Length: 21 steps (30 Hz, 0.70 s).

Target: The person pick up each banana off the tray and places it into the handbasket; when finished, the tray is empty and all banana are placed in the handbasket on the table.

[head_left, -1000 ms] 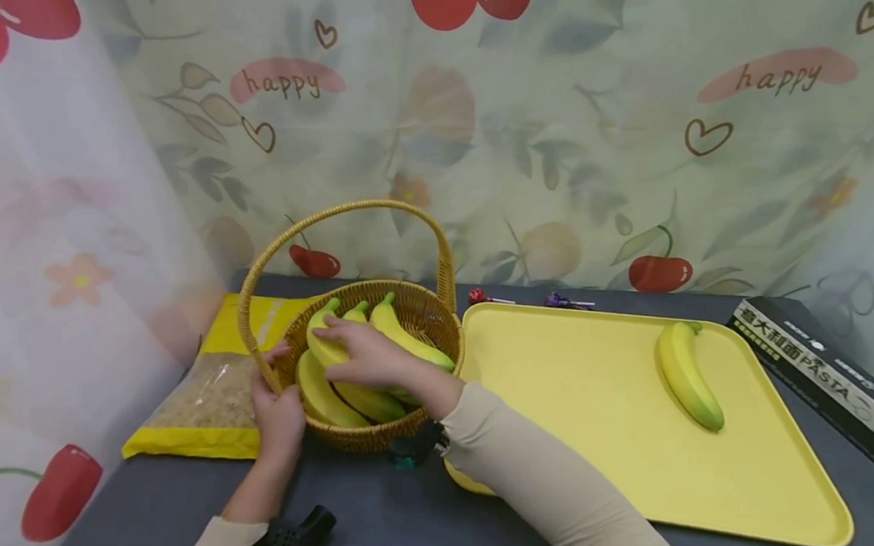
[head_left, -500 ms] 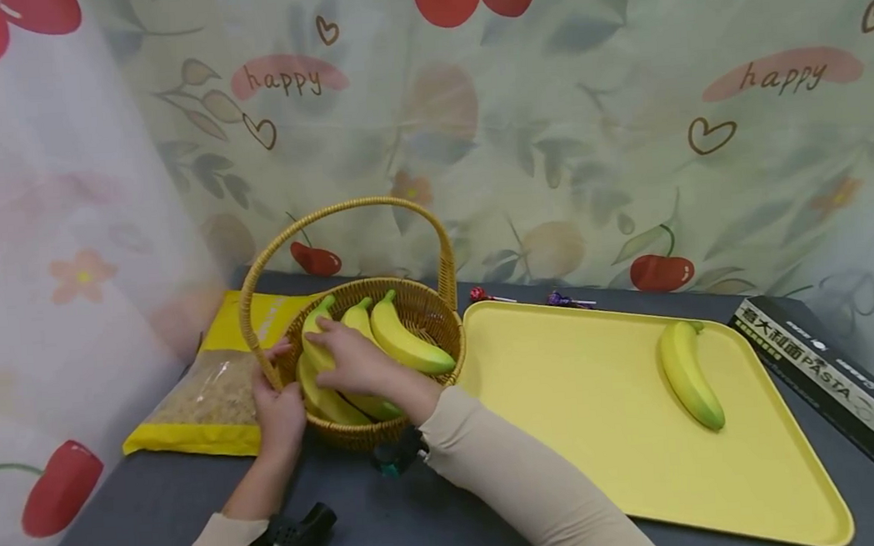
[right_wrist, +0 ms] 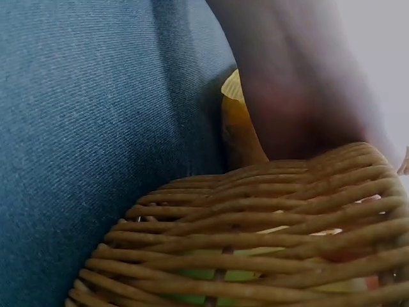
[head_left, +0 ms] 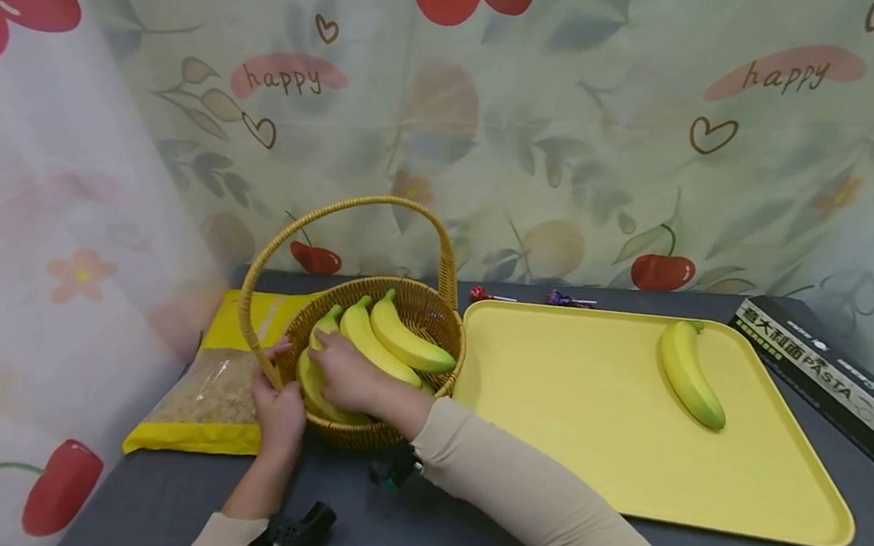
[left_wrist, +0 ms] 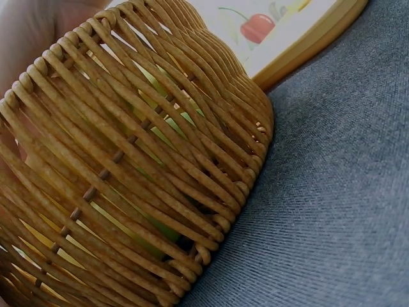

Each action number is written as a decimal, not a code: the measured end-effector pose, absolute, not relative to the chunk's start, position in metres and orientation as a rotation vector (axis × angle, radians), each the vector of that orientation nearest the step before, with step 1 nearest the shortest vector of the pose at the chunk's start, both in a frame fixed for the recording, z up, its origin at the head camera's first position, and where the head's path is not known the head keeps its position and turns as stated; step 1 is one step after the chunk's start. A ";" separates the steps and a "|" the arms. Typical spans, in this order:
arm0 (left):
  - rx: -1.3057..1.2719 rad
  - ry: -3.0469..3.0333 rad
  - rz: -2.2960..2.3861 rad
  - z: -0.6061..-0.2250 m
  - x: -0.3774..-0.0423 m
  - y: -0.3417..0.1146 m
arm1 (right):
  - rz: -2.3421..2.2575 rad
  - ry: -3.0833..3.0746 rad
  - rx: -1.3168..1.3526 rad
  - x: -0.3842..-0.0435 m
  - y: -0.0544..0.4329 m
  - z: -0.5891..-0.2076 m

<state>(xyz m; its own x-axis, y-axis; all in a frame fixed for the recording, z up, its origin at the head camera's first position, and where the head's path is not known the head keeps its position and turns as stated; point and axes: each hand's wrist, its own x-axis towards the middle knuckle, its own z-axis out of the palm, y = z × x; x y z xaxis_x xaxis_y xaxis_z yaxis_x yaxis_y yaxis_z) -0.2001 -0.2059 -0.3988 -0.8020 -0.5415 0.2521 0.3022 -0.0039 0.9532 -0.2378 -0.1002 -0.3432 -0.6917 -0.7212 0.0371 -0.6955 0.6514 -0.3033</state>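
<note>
A wicker basket point(head_left: 387, 436) with a tall arched handle stands on the table, holding several yellow bananas with green tips. My left hand point(head_left: 279, 416) grips its left rim near the foot of the handle. Inside the basket, my right hand point(head_left: 353, 380) holds the leftmost upper banana point(head_left: 326, 323), its fingers bent over that fruit and partly hiding it. Two bananas point(head_left: 411, 341) lie side by side to the right of this hand. In the left wrist view, the woven wall point(left_wrist: 128, 141) covers most of the fruit; the right wrist view shows basket weave point(right_wrist: 255, 224) too.
A yellow tray point(head_left: 566, 415) right of the basket bears one banana point(head_left: 691, 378). Beyond it lies a black pasta box point(head_left: 834, 382). Two lollipops point(head_left: 487, 295) lie behind the tray. A yellow bag point(head_left: 204, 396) sits left of the basket, and a printed curtain point(head_left: 520, 151) hangs behind.
My right hand has moved slightly left and lower in the basket with the banana, uncovering more of the middle banana. The left hand keeps its grip on the rim.
</note>
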 end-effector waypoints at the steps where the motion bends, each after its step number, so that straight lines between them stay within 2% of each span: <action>1: 0.248 -1.695 -1.867 -0.399 -0.200 -0.206 | -0.455 2.770 -1.196 -0.237 -0.100 -0.344; 14: 0.243 -1.685 -1.840 -0.402 -0.202 -0.206 | -0.494 2.698 -1.160 -0.239 -0.095 -0.346; 21: 0.248 -1.685 -1.854 -0.401 -0.202 -0.205 | -0.646 2.666 -1.151 -0.238 -0.080 -0.335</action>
<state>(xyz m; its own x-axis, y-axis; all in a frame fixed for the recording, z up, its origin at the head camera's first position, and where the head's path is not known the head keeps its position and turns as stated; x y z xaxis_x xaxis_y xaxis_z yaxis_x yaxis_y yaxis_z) -0.2017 -0.2054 -0.4015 -0.7941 -0.5496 0.2595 0.3106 0.0000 0.9505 -0.2378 -0.0804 -0.3349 -0.6890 -0.7245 0.0181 -0.6524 0.6092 -0.4508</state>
